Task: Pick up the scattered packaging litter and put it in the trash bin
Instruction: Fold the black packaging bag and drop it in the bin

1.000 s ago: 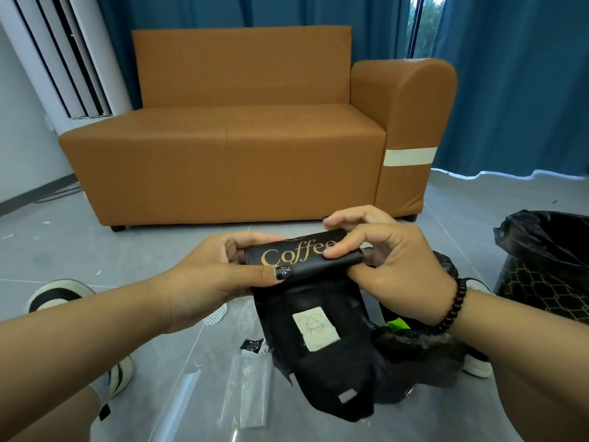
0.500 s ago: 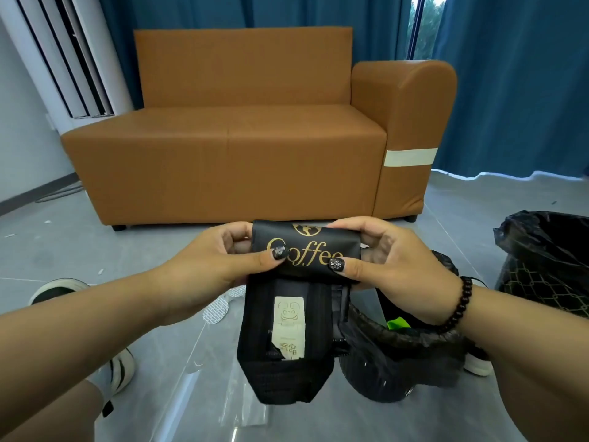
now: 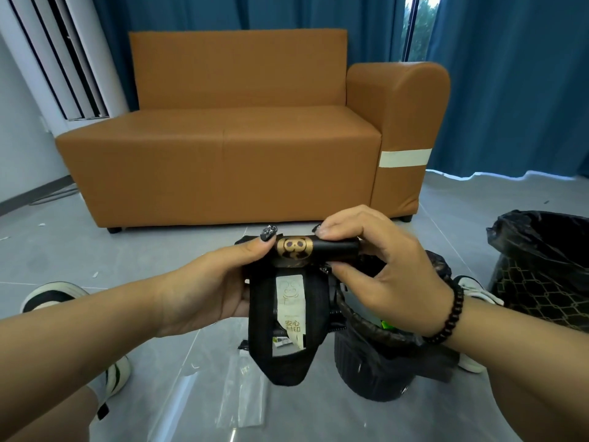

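A black coffee bag [image 3: 285, 352] hangs in front of me, its top rolled into a tight tube showing a gold panda logo, a white seal sticker down its middle. My left hand [image 3: 210, 285] grips the left end of the roll. My right hand [image 3: 379, 266] pinches the right end from above. Just right of the bag and below my right hand stands a small black trash bin [image 3: 373, 368] lined with a black bag, something green inside. Clear plastic wrappers [image 3: 245, 393] lie flat on the floor under the bag.
A larger black-lined bin [image 3: 541, 269] with a gold pattern stands at the right. An orange sofa [image 3: 242, 154] faces me, blue curtains behind it. My shoes [image 3: 54, 291] rest on the grey tile floor at either side. Small white scraps [image 3: 95, 275] lie left.
The top of the coffee bag has been rolled further down: the "Coffee" lettering is now rolled out of sight and the panda logo faces me. Both hands stayed on the roll.
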Demonstrator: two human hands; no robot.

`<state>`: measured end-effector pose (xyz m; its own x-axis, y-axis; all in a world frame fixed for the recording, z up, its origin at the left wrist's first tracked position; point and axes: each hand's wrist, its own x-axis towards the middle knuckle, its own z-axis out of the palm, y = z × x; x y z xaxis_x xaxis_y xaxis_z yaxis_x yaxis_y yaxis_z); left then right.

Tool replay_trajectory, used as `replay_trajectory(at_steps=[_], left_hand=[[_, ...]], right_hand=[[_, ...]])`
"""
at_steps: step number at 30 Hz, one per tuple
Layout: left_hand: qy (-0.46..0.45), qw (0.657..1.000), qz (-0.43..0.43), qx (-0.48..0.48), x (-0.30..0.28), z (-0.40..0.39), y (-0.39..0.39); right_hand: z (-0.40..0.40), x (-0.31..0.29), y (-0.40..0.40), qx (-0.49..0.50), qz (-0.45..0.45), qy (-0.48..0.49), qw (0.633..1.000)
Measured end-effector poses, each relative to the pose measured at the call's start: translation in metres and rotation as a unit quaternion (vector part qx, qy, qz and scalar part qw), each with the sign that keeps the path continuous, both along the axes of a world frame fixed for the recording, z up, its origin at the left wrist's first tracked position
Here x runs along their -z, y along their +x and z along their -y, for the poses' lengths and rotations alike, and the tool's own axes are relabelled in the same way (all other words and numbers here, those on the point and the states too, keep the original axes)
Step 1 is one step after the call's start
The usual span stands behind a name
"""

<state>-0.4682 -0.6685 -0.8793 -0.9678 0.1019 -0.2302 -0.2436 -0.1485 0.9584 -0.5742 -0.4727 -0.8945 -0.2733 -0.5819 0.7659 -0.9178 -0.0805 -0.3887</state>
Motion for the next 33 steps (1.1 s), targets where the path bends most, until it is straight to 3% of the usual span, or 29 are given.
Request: replay_trajectory(at_steps=[3, 6, 12, 20, 25, 27, 33], left_hand=[[-0.015, 1.0, -0.024, -0.005, 0.001, 0.0, 0.0], [-0.05, 0.997, -0.048, -0.04, 0.003, 0.0, -0.001], [-0.087, 0.987, -0.119, -0.057, 0.001, -0.003, -0.001], [-0.14, 0.976, -0.157, -0.064, 0.009, 0.0, -0.004], [-0.138, 0.973, -0.172, -0.071, 0.009, -0.001, -0.005], [-0.129, 0.975, -0.162, -0.082, 0.01, 0.0, -0.006], [-0.067, 0.994, -0.071, -0.057, 0.01, -0.004, -0.006]], right_hand=[[0.0, 0.002, -0.002, -0.008, -0.031, 0.011, 0.999], [-0.001, 0.004, -0.004, -0.007, -0.002, 0.03, 1.0], [-0.009, 0.004, -0.007, -0.045, 0.24, 0.16, 0.956], [-0.004, 0.007, -0.015, -0.04, 0.42, 0.128, 0.897], [0.001, 0.013, -0.009, -0.11, 0.54, 0.092, 0.83], [0.002, 0.01, -0.006, -0.113, 0.538, 0.068, 0.832], [0.001, 0.007, -0.007, -0.093, 0.434, 0.036, 0.895]])
